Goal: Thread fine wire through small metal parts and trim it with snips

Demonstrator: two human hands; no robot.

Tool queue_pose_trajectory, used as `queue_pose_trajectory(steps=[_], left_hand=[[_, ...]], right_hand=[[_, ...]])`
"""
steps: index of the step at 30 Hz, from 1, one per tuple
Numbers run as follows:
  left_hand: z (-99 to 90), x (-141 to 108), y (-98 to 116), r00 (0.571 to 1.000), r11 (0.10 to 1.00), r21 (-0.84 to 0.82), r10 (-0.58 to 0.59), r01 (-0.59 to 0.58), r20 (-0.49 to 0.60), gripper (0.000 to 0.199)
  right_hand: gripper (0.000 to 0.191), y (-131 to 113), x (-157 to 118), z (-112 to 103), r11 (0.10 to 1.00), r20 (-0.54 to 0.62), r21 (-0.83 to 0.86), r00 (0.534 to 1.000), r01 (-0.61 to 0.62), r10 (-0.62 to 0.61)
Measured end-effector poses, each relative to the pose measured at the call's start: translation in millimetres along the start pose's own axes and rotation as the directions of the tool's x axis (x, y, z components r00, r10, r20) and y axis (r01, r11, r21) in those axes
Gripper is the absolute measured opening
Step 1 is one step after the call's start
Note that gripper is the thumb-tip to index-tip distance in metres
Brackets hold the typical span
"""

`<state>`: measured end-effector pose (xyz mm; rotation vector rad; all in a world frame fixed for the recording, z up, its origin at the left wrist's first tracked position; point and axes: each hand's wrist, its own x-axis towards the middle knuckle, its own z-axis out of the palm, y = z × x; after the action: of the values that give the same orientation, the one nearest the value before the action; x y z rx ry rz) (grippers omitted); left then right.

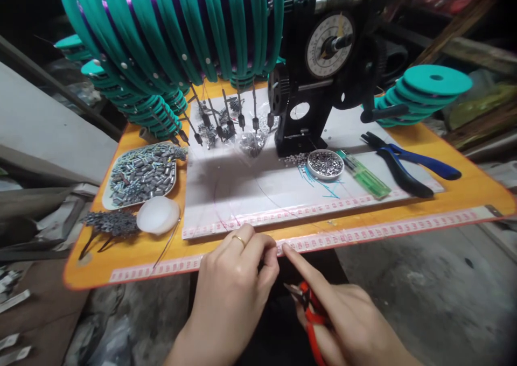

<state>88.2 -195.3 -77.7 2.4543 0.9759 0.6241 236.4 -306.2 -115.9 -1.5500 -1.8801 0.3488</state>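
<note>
At the front edge of the yellow table [407,212], the left hand [234,274], wearing a ring [239,240], is drawn closed, its fingers curled and thumb near the forefinger; whether anything sits in that pinch is too small to tell. The right hand [347,315] is wrapped around a pair of red-handled cutters [312,323], which lie in the palm just below the table edge, their tips toward the left hand. Its forefinger reaches out straight to the measuring strip [343,238] along that edge, just beside the left fingertips. Behind the hands, a white board [202,185] bears a second numbered strip [299,212], some thin threads [266,192], a small dish [323,178] of metal bits, a green lighter [369,178] and blue-and-black pliers [432,163]. To the left stand a tray [105,198] of grey metal pieces, a white cup [157,215] and a dark clump of small parts [109,222], with a thin rod [167,244] beside the cup. Above the board hangs a row of green spools [141,37], next to a black machine with a dial [317,48]; more spools [438,81] are stacked at the right.
</note>
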Motion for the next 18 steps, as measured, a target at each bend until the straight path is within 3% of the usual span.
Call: queue_pose_trajectory(steps=[9,14,18], left_hand=[[-4.2,-2.1,-5.9,0.998,0.998,0.018,0.067,-0.067,0.006,0.014],[-16.3,-5.0,-15.6,0.992,0.992,0.039,0.120,-0.121,0.027,0.011],[-19.7,-7.4,-21.5,0.993,0.993,-0.025,0.117,-0.116,0.032,0.012]], right_hand=[[0.067,0.8,4.3,10.2,0.976,0.059,-0.211,0.997,0.055,-0.043],[0.054,-5.6,5.3,5.9,0.831,0.114,-0.529,0.984,0.175,-0.134],[0.053,-9.6,10.5,-3.0,0.728,0.159,-0.645,0.973,0.232,-0.169]])
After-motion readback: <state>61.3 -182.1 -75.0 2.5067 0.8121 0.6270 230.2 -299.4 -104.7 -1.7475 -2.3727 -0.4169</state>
